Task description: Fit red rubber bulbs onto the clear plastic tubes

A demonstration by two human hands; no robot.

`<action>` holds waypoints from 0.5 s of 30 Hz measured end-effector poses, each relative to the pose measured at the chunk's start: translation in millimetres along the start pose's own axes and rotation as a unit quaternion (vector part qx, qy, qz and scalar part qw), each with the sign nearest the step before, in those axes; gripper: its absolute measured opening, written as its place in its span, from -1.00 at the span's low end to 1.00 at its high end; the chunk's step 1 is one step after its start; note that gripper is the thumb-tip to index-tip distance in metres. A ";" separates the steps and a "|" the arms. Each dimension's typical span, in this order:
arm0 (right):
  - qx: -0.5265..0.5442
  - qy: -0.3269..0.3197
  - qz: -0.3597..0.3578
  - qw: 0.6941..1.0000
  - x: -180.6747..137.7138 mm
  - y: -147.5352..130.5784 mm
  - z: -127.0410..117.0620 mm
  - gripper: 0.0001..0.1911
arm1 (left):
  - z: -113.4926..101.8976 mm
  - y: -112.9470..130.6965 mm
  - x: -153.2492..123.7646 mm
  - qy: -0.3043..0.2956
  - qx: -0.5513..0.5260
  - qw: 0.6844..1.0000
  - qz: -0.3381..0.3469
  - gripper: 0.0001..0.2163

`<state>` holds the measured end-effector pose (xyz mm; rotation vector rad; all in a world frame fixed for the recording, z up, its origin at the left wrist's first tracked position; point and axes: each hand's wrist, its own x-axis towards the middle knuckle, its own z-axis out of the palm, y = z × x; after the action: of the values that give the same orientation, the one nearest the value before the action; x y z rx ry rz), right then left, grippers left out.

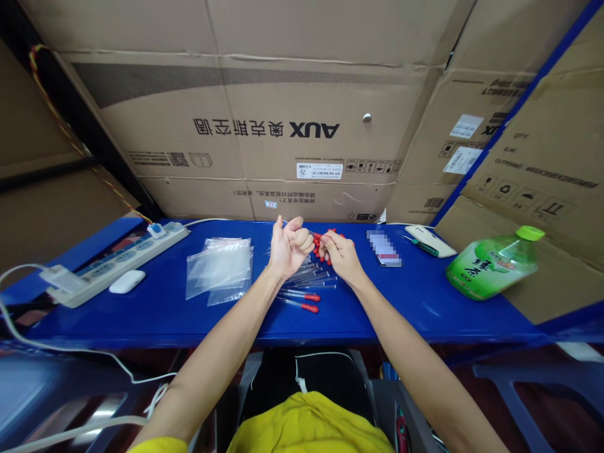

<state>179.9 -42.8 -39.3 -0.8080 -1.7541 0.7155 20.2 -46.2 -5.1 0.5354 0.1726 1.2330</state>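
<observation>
Assembled droppers (pixel 310 308): near, flat on table (pixel 368 318); probably light, brittle stems; take mid-stem.
Loose clear tubes (pixel 309 275): just beyond, fanned out; likely stiff, slick, prone to roll; lift singly.
Left hand (pixel 291 245): fingers curled closed, apparently on one such tube.
Right hand (pixel 340 253): fingers pinched together; exact hold hidden.
Red bulbs (pixel 317 240): heaped beside right hand; likely soft; pinch the neck.

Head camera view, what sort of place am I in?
Probably a makeshift workstation: a blue table backed by cardboard, with red-ended droppers, clear bags and a power strip on it.
</observation>
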 end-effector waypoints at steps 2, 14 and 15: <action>-0.002 -0.001 -0.003 1.000 -0.4 -0.1 -0.3 -0.53 | -0.5 -0.5 0.2 0.002 -0.001 1.000 0.000 -0.56; -0.005 -0.007 0.000 1.000 -1.2 1.6 0.1 -0.52 | -3.3 -1.1 1.3 -0.025 0.017 1.000 0.002 -0.56; -0.002 -0.008 0.000 1.000 -1.2 1.8 0.2 -0.52 | -3.2 -1.0 1.2 -0.027 0.015 1.000 0.002 -0.56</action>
<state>180.3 -42.7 -41.4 -0.8083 -1.7704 0.7206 20.1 -44.4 -8.2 0.5952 0.1455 1.2203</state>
